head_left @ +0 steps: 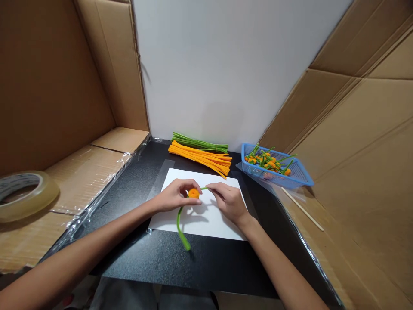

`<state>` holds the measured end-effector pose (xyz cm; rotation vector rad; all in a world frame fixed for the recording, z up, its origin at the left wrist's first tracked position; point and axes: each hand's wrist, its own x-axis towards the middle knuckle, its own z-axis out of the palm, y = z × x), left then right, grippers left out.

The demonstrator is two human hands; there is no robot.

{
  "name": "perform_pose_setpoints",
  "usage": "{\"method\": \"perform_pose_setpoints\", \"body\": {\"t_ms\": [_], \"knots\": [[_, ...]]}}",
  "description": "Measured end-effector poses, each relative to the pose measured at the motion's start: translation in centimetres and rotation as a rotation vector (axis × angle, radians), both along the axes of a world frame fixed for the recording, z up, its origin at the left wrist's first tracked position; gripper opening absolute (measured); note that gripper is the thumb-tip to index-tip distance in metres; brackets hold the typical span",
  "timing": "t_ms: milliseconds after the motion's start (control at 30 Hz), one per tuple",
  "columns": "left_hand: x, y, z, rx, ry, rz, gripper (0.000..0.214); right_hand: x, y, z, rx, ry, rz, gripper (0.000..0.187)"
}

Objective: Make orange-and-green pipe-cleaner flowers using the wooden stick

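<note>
Over a white sheet of paper (209, 219), my left hand (174, 196) pinches a small orange coiled pipe-cleaner head (193, 193). A green pipe-cleaner stem (180, 226) hangs from it and curves down toward me onto the black table (167, 258). My right hand (229, 200) is closed in a pinch on the short green end that sticks out to the right of the orange head. Both hands rest low over the paper, a few centimetres apart.
Bundles of orange pipe cleaners (203, 158) and green pipe cleaners (200, 144) lie behind the paper. A blue basket (300, 174) of finished orange-and-green pieces sits at right, a thin wooden stick (303, 209) beside it. A tape roll (24, 193) lies at left. Cardboard walls enclose both sides.
</note>
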<state>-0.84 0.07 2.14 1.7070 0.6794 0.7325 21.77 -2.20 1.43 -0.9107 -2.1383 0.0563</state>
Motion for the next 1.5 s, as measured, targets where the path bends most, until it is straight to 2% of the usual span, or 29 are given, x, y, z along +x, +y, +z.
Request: {"method": "perform_pose_setpoints", "body": {"t_ms": [167,333,467,600,733,833,967,1167,1200,1233,1333,1367,1400,1433,1500], "knots": [[0.2,0.7,-0.5,-0.165,-0.110,0.047,0.041,-0.3,-0.2,0.3,-0.021,0.068,-0.032,0.018],[0.3,1.0,-1.2,-0.154,-0.084,0.126,0.033,-0.3,-0.2,0.8,-0.019,0.040,-0.073,0.017],[0.6,0.7,-1.0,-0.155,-0.081,0.157,0.034,-0.8,-0.5,1.1,-0.018,0.003,-0.062,0.013],[0.9,0.2,-0.3,-0.165,-0.107,0.191,0.038,-1.5,-0.9,1.1,-0.077,0.087,-0.025,0.013],[0.9,-0.2,0.3,-0.136,-0.071,0.130,0.033,-1.8,-1.1,1.3,-0.185,0.199,0.005,0.013],[0.6,-0.4,0.8,-0.025,-0.062,0.098,0.026,-1.7,-1.1,1.7,-0.304,0.267,0.028,0.011],[0.0,-0.6,1.6,0.243,0.024,0.032,0.016,-1.2,-0.9,2.2,-0.461,0.262,0.084,0.009],[-0.2,-0.9,2.1,0.517,0.101,-0.065,0.010,-1.0,-1.1,2.5,-0.309,0.153,0.057,0.011],[-0.1,-1.0,2.0,0.580,0.110,-0.025,0.009,-1.1,-1.1,2.5,-0.290,0.148,0.045,0.010],[0.0,-1.0,1.9,0.650,0.117,0.076,0.008,-1.2,-1.1,2.5,-0.268,0.154,0.030,0.009],[0.3,-1.2,1.5,0.790,0.142,0.576,0.013,-1.6,-1.4,2.2,-0.190,0.215,-0.053,0.008],[0.4,-1.3,1.3,0.792,0.160,0.688,0.015,-1.9,-1.5,2.1,-0.158,0.245,-0.089,0.009],[0.6,-1.5,1.2,0.771,0.184,0.727,0.017,-2.1,-1.6,2.0,-0.123,0.271,-0.119,0.009],[0.8,-1.8,1.1,0.730,0.201,0.696,0.019,-2.4,-1.8,1.9,-0.086,0.291,-0.137,0.009],[1.2,-2.4,0.8,0.614,0.175,0.548,0.027,-2.8,-2.1,1.8,-0.014,0.299,-0.130,0.008]]}}
